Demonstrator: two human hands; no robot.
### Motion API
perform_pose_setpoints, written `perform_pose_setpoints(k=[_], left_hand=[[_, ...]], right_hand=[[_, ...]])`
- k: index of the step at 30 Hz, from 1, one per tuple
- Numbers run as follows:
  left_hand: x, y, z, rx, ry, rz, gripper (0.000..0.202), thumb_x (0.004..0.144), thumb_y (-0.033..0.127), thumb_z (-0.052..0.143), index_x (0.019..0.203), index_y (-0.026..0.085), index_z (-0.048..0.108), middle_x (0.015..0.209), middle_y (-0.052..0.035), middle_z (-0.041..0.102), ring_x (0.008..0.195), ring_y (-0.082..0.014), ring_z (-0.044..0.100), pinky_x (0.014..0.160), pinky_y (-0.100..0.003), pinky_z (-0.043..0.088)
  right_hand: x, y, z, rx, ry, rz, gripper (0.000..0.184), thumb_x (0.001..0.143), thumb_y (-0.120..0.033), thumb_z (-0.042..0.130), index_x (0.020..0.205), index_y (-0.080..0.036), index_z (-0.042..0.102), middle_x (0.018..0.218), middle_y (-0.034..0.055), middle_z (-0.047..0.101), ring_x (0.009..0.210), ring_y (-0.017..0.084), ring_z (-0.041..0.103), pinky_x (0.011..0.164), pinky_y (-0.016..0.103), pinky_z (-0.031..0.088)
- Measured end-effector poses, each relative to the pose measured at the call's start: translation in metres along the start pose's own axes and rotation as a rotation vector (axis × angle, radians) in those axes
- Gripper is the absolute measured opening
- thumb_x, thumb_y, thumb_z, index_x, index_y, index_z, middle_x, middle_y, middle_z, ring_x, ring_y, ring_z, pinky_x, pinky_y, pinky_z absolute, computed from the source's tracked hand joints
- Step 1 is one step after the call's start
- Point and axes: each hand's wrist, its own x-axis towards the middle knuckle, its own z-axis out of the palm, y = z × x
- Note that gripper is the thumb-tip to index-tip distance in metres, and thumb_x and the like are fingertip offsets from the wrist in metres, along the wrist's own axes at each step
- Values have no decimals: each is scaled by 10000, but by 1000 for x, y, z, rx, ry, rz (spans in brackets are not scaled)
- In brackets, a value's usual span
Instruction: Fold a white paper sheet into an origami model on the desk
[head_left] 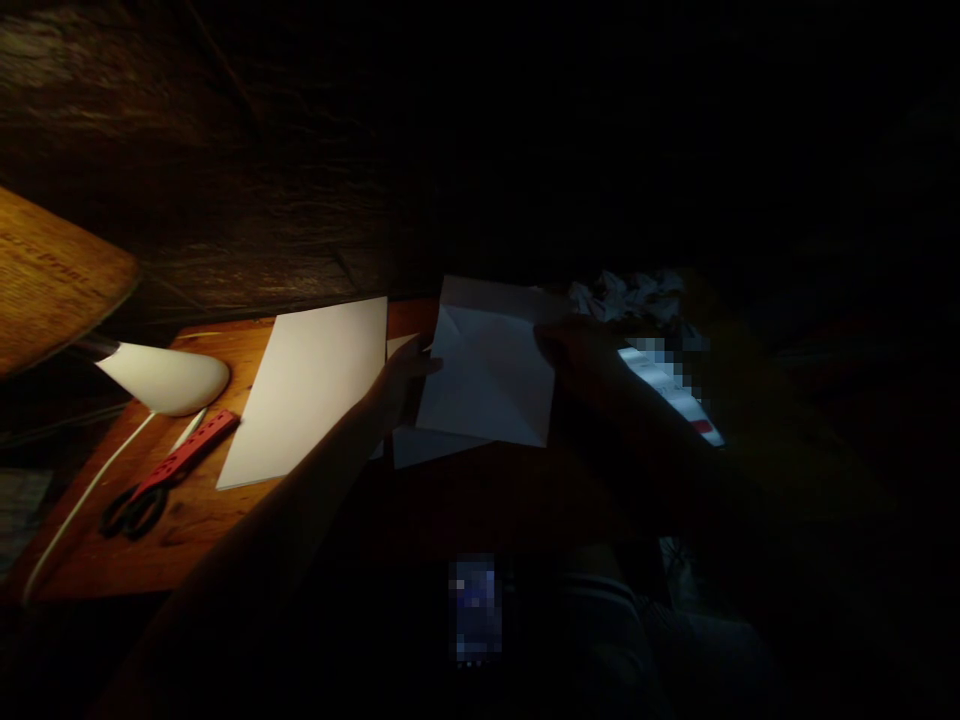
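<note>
The creased sheet was near the middle of the view, over the tabletop, with fold lines crossing its face. The person's left hand held its left edge, the thumb lying over the paper. The right hand held the upper part of its right edge, though its fingers were mostly lost in the dark. Whether the creased sheet touched the surface beneath could not be told.

A paler piece of paper showed below its lower edge. To the left lay a large white sheet, brightly lit, with the left forearm crossing in front of its lower right part. Farther left stood the white lamp base, its cord running down toward the near edge. Just beside the base lay scissors with black handles and a red length dotted with dark marks (whether that was a cover or the blades was unclear). Crumpled paper sat beyond the right hand, and a glowing screen, partly blurred, lay near the right forearm.
</note>
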Motion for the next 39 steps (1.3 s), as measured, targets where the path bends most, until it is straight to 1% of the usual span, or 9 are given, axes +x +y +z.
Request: perform_pose_setpoints(k=[6,10,14,17,19,21,23,30,39], left_hand=[[3,-5,-1,39,87,46,591,683,188,748,1266,136,670,1086,-113,799,1097,-350,761,940,-498,610],[5,-7,-2,43,111,29,477,655,156,756,1130,156,708,1030,-101,798,1053,-334,769,887,-460,627],[12,-10,-11,133,72,74,462,630,168,761,1088,180,705,1027,-98,794,1000,-304,770,810,-410,626],[15,-9,-23,281,-7,254,564,652,204,728,1215,221,697,1219,-113,776,1124,-308,741,913,-459,608],[13,-6,-27,410,77,488,527,679,248,689,1205,246,704,1276,-92,762,1231,-319,697,1055,-520,551],[6,-3,-25,621,142,693,501,762,286,638,1257,236,699,1364,-89,725,1361,-330,616,1195,-568,442],[-3,-2,-16,835,58,770,481,901,315,541,1360,222,654,1461,-115,669,1404,-326,589,1200,-578,441],[-18,-22,18,1383,-255,540,745,933,459,655,1577,174,412,1687,-223,414,1587,-422,361,1292,-666,279],[-29,-24,33,1542,-305,444,625,925,260,558,1508,61,457,1699,-285,356,1631,-427,261,1315,-650,253]], right_hand=[[-12,-5,13,-26,-144,30,139,710,-238,741,705,-218,604,629,-23,622,638,143,593,610,250,483],[-13,-2,15,-120,-114,-9,103,731,-201,658,832,-219,654,796,13,700,757,179,640,692,293,512],[-10,4,10,-310,-88,-241,247,732,-175,596,953,-227,693,935,34,726,889,213,666,796,336,527],[-8,9,7,-440,-174,-442,311,686,-136,597,960,-214,721,1020,56,764,969,240,689,880,374,533],[-7,12,7,-535,-196,-504,315,668,-120,630,954,-201,735,1039,71,779,971,254,697,893,389,535],[-7,14,8,-630,-187,-554,325,682,-99,638,974,-191,747,1041,83,785,970,258,696,899,393,533],[-8,15,10,-706,-183,-605,358,692,-53,598,989,-173,758,1043,99,783,978,256,693,908,386,527],[-17,10,15,-870,-263,-597,514,678,10,505,1108,-127,751,1126,141,743,1053,277,678,957,413,526],[-25,2,15,-951,-164,-694,382,952,-76,420,1160,-137,734,1167,149,720,1094,281,655,972,422,526]])
